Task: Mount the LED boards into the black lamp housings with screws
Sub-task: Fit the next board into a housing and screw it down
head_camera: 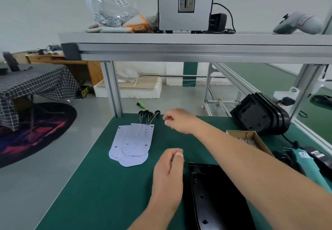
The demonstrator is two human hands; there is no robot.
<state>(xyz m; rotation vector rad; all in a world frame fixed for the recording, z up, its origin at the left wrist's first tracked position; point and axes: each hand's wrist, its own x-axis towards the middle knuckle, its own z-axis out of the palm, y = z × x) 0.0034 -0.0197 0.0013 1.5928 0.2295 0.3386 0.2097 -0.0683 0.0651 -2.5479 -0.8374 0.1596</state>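
A fanned stack of pale LED boards [133, 144] with red dots lies on the green bench, its wires and black grommets [149, 114] at the far end. One black lamp housing [215, 195] lies open side up at the near edge. My right hand [179, 121] hovers just right of the board wires with loosely curled fingers and holds nothing. My left hand [168, 172] hangs between the boards and the housing, fingers curled with the thumb against the index finger; nothing shows in it.
Several more black housings [260, 114] lean stacked at the right rear. Beside them sits a cardboard box of screws [249, 139]. A teal electric screwdriver [309, 167] lies at the right edge. An aluminium shelf [197, 48] overhead carries a screw feeder [186, 8] and a bag of screws.
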